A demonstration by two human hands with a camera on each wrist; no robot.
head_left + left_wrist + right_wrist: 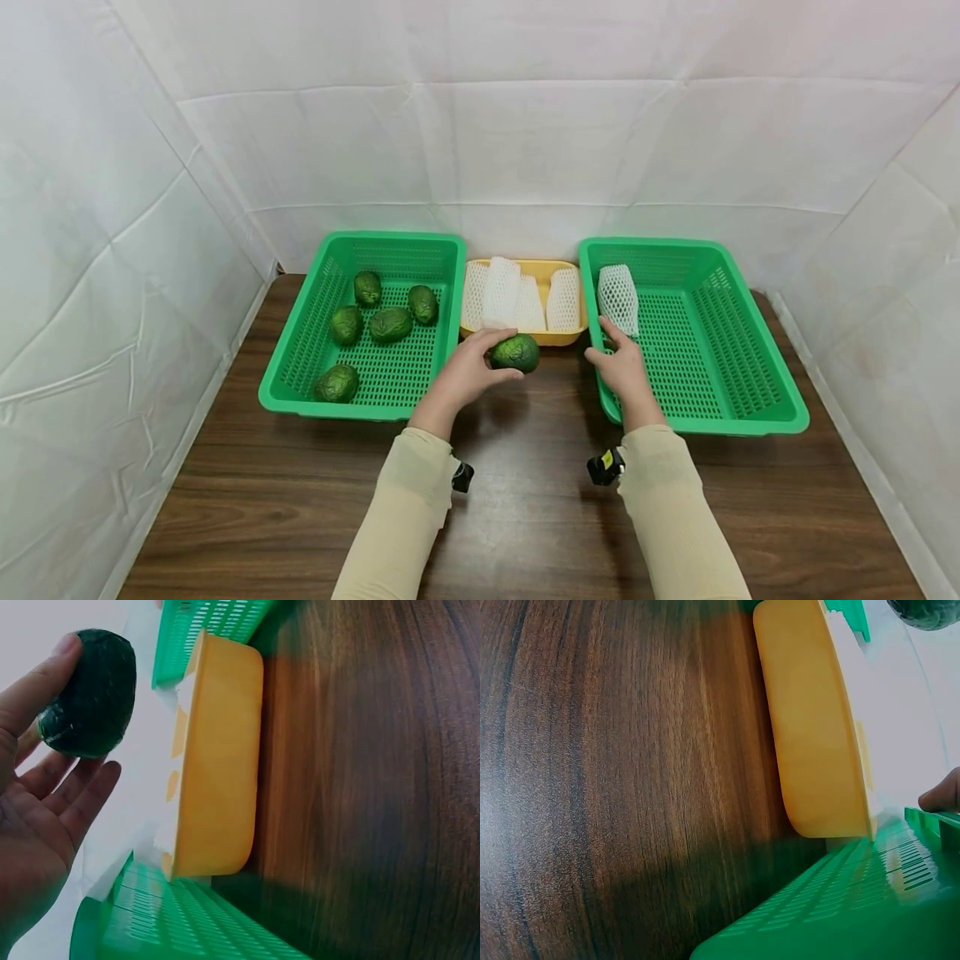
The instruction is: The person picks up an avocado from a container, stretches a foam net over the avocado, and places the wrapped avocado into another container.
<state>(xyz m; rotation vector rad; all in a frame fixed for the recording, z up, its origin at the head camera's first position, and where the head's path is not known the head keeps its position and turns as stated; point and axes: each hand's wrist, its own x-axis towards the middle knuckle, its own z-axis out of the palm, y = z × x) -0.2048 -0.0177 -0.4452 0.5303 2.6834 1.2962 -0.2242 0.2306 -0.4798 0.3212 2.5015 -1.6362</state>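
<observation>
My left hand [468, 367] holds a dark green avocado [516, 353] between thumb and fingers, above the table in front of the yellow tray. In the left wrist view the avocado [91, 694] is pinched by its sides, clear of the tray. White foam net sleeves [501, 292] lie in the yellow tray [558, 339]. Over the left rim of the right green basket [750, 367] is my right hand [624, 367], fingers extended and holding nothing visible. Just beyond its fingertips, a foam net sleeve [618, 300] lies in that basket; whether it contains anything is unclear.
The left green basket [300, 358] contains several avocados [390, 325]. Both baskets and the tray stand on a dark wooden table [525, 517]. White sheeting [525, 150] hangs behind and along both sides.
</observation>
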